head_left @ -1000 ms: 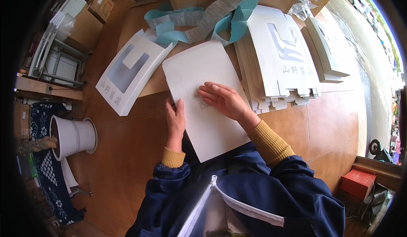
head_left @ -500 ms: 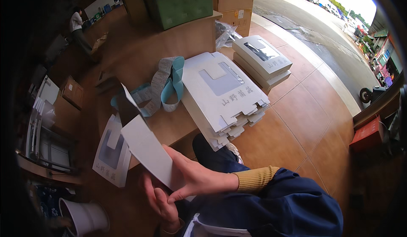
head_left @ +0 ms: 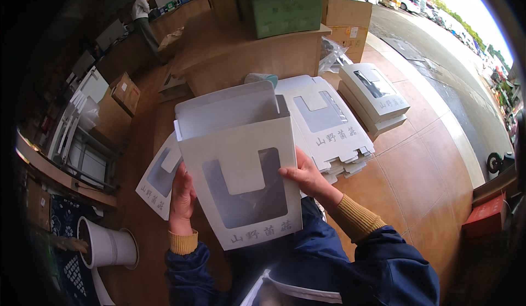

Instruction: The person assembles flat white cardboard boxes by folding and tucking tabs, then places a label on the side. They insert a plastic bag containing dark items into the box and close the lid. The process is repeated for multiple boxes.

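Between my two hands is a white cardboard box with a cut-out window in its front, its top end open toward the far side. My left hand grips its left edge, fingers partly behind it. On the right edge, my right hand holds it with the thumb on the front. Behind my left hand lies a flat white box blank with a window. Beyond the right hand is a stack of flat box blanks, partly hidden by the held box. A blue-edged ribbon mostly disappears behind the box.
Folded-up windowed boxes are stacked at the right. Farther back are a green box and brown cartons. A white bucket stands lower left, a red box far right. A person stands in the background.
The box has turned from edge-on to front-facing and now stands opened out. My hands, formerly close together, have moved apart to its two sides. The view has shifted left.
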`<state>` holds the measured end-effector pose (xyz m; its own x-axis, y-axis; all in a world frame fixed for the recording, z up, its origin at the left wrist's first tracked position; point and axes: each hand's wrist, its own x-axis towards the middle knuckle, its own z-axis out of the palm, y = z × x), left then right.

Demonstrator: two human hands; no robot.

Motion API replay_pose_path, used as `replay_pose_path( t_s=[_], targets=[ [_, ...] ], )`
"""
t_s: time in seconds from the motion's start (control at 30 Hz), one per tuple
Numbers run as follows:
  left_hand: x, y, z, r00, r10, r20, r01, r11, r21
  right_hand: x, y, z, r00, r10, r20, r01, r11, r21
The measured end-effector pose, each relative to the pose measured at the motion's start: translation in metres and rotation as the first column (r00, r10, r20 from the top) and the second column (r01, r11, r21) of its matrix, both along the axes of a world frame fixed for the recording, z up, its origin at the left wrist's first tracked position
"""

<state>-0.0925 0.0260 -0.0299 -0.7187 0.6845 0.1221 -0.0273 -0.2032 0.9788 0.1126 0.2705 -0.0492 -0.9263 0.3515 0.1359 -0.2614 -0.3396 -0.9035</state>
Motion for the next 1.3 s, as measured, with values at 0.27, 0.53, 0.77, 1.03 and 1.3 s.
replay_pose_path(
  t_s=[0.27,0.53,0.77,1.03,1.3],
  targets=[
    [-0.021,0.005,-0.001,0.999,0.027,-0.038,-0.032,0.992,-0.126,-0.026,0.173,0.011,0.985,-0.09,0.144,0.031,0.929,0.368],
    [-0.036,-0.029,-0.015,0.97,0.241,-0.011,-0.231,0.915,-0.33,-0.165,0.481,-0.041,0.225,-0.894,0.386,0.596,0.44,0.672],
    [-0.019,-0.03,-0.006,0.822,0.57,-0.001,-0.472,0.68,-0.561,-0.225,0.541,-0.098,-0.057,-0.786,0.615,0.545,0.492,0.679],
    [-0.01,-0.022,-0.012,0.714,0.7,0.001,-0.57,0.582,-0.58,-0.229,0.546,-0.041,0.05,-0.997,-0.066,0.869,0.011,0.495],
    [-0.024,-0.051,-0.063,0.912,0.407,-0.043,-0.39,0.831,-0.397,-0.049,0.491,0.116,0.219,-0.889,-0.403,0.975,0.211,0.064]
  ],
)
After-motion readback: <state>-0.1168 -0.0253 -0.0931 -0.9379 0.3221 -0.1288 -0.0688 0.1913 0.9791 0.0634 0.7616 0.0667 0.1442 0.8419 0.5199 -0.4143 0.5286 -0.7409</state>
